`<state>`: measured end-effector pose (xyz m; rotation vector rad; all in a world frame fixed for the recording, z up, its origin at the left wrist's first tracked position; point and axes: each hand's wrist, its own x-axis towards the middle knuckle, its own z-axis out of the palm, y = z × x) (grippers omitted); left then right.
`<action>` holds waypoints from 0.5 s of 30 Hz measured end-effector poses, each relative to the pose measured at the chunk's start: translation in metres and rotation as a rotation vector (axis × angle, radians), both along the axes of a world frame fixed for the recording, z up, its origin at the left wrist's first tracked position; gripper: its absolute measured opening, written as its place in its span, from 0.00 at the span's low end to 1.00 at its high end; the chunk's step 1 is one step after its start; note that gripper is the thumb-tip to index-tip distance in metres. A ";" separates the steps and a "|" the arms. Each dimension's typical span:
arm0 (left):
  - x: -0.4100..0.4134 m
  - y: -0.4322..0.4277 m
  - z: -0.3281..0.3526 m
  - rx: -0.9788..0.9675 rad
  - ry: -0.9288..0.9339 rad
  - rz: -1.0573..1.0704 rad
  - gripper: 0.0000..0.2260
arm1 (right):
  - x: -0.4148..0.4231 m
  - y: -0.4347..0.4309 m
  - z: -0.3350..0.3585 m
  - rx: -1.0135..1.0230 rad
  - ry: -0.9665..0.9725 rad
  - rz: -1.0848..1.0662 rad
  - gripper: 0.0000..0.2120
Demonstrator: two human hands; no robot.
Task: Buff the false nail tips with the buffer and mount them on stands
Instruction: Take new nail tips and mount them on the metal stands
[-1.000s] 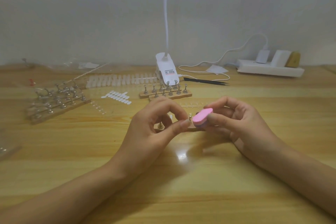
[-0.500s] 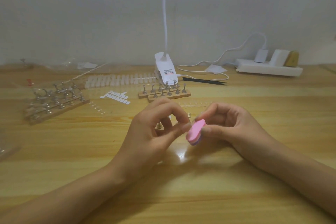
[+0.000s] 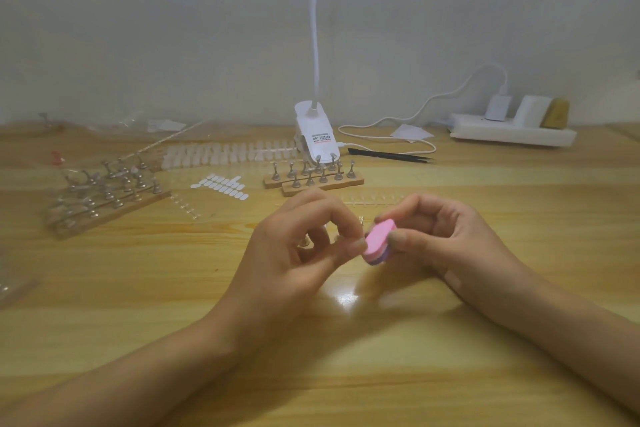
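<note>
**Buffer** [image 3: 379, 242]: small oval foam block with a pink face over a purple layer. Judged light, slightly yielding and gritty, so unlikely to slip. It is held by its edges in the grip of the right hand [image 3: 446, 239], fingers curled round it, above the wooden surface [image 3: 311, 374].

**Nail tip:** judged pinched in the closed grip of the left hand [image 3: 298, 253], at the buffer's near end. It is too small to be made out. Judged thin, glossy and springy; best taken by its sides.

**Stands** [image 3: 313, 180]: metal pegs on wooden strips, set behind.
</note>
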<state>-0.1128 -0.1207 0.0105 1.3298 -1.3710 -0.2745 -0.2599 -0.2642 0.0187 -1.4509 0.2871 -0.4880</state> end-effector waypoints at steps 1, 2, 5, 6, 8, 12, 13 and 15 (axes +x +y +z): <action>-0.001 0.001 0.000 -0.006 -0.016 -0.007 0.05 | 0.000 -0.001 0.001 -0.004 0.018 0.023 0.14; -0.002 0.001 0.000 -0.011 -0.026 -0.011 0.05 | 0.001 -0.001 0.001 -0.007 0.028 0.030 0.15; 0.000 0.001 0.000 -0.021 0.009 0.021 0.04 | 0.000 -0.001 0.001 -0.030 0.032 0.033 0.08; 0.001 0.000 0.000 -0.013 0.006 0.026 0.04 | 0.000 0.000 0.001 -0.065 0.041 0.055 0.07; 0.000 -0.001 0.000 0.011 -0.041 0.007 0.03 | -0.001 0.002 0.001 -0.122 0.047 0.079 0.07; 0.001 0.000 0.000 -0.006 -0.017 0.022 0.05 | 0.000 -0.001 0.000 -0.025 0.007 -0.005 0.09; 0.001 0.000 0.000 -0.008 -0.012 0.034 0.05 | -0.001 0.000 0.000 -0.068 0.033 0.028 0.09; 0.001 0.000 0.000 0.011 -0.037 0.027 0.04 | -0.001 0.004 0.001 -0.154 0.071 0.121 0.09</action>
